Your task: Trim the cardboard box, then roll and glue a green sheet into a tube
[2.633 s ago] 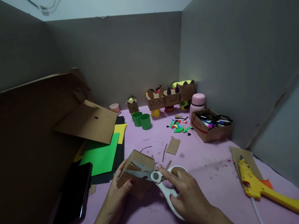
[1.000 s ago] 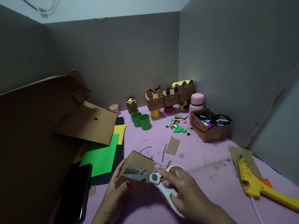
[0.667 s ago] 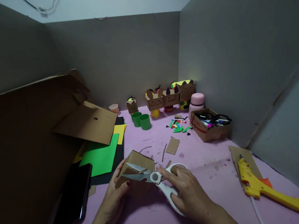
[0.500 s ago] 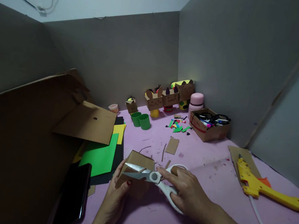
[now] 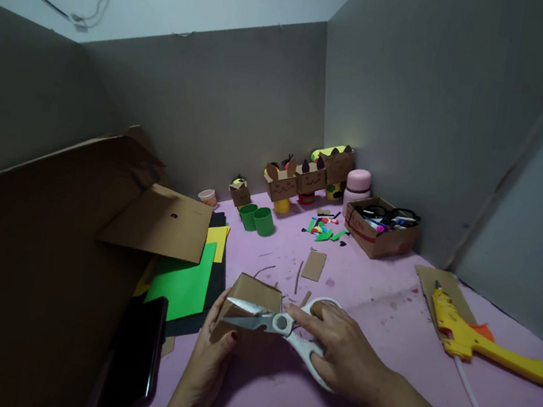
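A small brown cardboard box (image 5: 257, 289) is gripped in my left hand (image 5: 218, 344), thumb on the near side and fingers on the left side. My right hand (image 5: 339, 348) has its fingers through the handles of white-handled scissors (image 5: 281, 323). The scissors' blades are apart and lie across the box, pointing left. Part of the box is hidden behind the blades. Just beyond it on the table lie a flat cardboard piece (image 5: 314, 265) and thin cardboard strips (image 5: 298, 277).
A yellow glue gun (image 5: 484, 341) rests at right on cardboard. Behind stand green cups (image 5: 263, 221), cardboard animal heads (image 5: 281, 188), a pink bottle (image 5: 357, 185) and a box of pens (image 5: 381, 236). Coloured sheets (image 5: 182, 285), a phone (image 5: 133, 352) and large cardboard (image 5: 42, 252) occupy the left.
The blades have opened slightly wider over the box, and the small strip seen between them is no longer there. Both hands stay nearly in place.
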A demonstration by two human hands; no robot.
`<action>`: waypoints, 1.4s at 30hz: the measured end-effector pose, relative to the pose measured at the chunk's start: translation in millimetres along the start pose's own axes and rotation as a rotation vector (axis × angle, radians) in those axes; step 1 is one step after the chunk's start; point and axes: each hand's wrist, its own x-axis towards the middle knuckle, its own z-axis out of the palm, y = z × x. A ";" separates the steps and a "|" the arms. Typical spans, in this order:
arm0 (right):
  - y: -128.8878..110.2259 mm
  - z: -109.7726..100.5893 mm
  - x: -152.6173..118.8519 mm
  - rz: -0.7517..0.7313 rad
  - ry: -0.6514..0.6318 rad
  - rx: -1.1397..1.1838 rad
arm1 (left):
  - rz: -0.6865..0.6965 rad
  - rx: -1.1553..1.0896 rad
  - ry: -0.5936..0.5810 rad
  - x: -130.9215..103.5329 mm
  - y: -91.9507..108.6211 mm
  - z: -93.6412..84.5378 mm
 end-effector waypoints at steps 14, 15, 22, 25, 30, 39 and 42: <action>-0.2 -0.7 0.2 -0.029 0.032 0.012 | 0.003 0.020 -0.019 0.9 -3.4 1.5; -0.1 -0.9 0.2 -0.036 0.036 0.018 | 0.005 0.018 -0.017 0.8 -3.4 1.6; -1.0 -1.7 -0.7 -0.024 0.034 0.042 | -0.012 -0.010 -0.024 0.6 -5.0 -1.0; -0.4 -0.7 -1.2 -0.025 0.029 0.067 | -0.024 -0.018 -0.037 2.1 -5.2 -3.7; -0.8 1.4 -0.3 0.021 -0.020 0.160 | -0.020 -0.024 -0.042 4.3 -4.0 -6.3; -5.5 7.9 7.4 0.376 -0.078 0.880 | 0.007 -0.005 0.051 3.3 2.2 -5.1; -1.3 13.4 8.4 0.530 0.048 1.037 | 0.068 -0.009 0.152 5.4 4.7 -5.1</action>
